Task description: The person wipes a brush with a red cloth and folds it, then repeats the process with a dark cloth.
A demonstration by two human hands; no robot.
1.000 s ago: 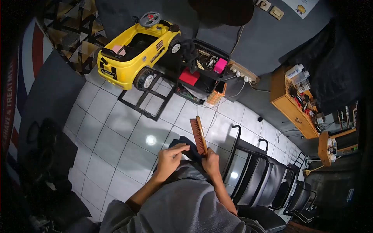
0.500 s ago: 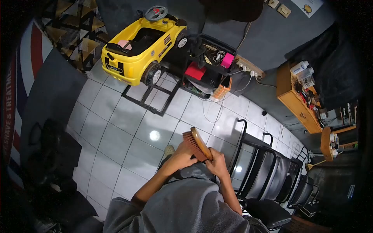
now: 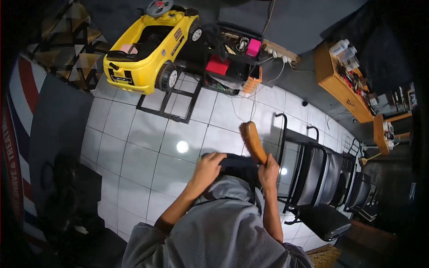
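A wooden-backed brush (image 3: 254,142) with reddish-brown bristles stands tilted in my right hand (image 3: 268,173), its bristles facing left. The fingers of that hand are wrapped round the lower end of the wood. To the left, my left hand (image 3: 208,170) is closed, its fingers curled at the edge of dark cloth (image 3: 237,166) over my lap. What those fingers hold, if anything, I cannot make out. The brush is apart from my left hand. A grey garment (image 3: 214,223) covers my body below both hands.
A yellow toy car (image 3: 147,51) stands ahead by a black metal frame (image 3: 190,107) on the white tiles. Right of it is a cluttered black shelf (image 3: 234,71). Black-framed chairs (image 3: 308,172) line the right side, below a wooden drawer unit (image 3: 346,96).
My right hand has moved the brush up and right, away from my left hand. My left hand has drawn back from the bristles to the dark cloth. The view has shifted slightly.
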